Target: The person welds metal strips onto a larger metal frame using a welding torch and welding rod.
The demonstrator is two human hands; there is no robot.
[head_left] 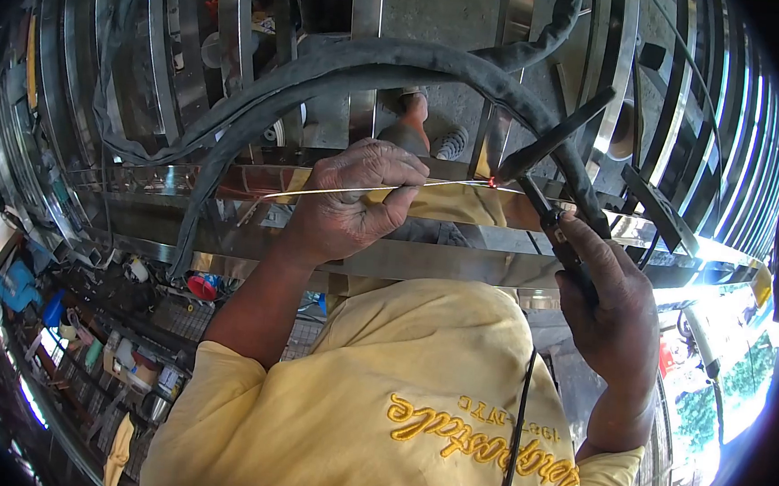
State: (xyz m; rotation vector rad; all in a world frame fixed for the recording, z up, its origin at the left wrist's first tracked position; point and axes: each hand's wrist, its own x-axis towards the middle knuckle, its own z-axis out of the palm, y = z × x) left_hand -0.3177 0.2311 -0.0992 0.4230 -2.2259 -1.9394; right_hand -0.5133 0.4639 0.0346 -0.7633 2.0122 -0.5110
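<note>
Your left hand [351, 206] pinches a thin filler rod [339, 190] between its fingers, the rod's far tip reaching a small red glow [493, 182] on the shiny steel rail [258, 184]. Your right hand [614, 322] has its fingers wrapped tight around the welding torch [557, 232], whose nozzle points at that same glow. The black hose [375, 57] arches just above your left hand. If the rod wavers, its tip could stick or miss the joint; bare hands this near the heat risk a burn.
</note>
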